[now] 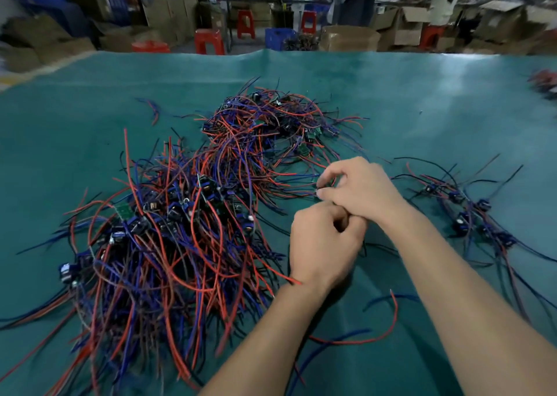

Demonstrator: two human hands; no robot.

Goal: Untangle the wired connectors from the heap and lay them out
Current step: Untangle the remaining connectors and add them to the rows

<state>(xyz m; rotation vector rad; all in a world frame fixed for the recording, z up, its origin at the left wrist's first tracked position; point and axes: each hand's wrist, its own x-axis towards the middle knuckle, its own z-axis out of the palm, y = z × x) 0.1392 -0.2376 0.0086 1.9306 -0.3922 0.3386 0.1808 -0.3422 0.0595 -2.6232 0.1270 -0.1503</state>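
On the left half of the teal table [422, 94] sits the heap [168, 229], a big messy tangle of red, blue and black wires with little blue connectors and green boards buried in it. It kinda splits into a near clump and a smaller far clump [271, 124], joined by loose strands. Off to the right, well apart from the mess, there's a laid-out row of connectors [470, 217] with their wires trailing toward the near edge. A couple of stray wires [388, 320], red and blue, lie on the cloth between the forearms.

Both hands meet just right of the heap. The right hand [361, 187] has its fingers curled, thumb and forefinger pinching thin wire ends that run back into the pile. The left hand [322, 241] sits just below, touching the right one, fingers curled in tight like a fist; what exactly it's gripping is hidden inside the hand, so can't really say.

Beyond the table it's blurry: red stools [210, 41], cardboard boxes [349, 38], a blue crate [278, 38] and a person standing [443, 0] at a bench at the back.
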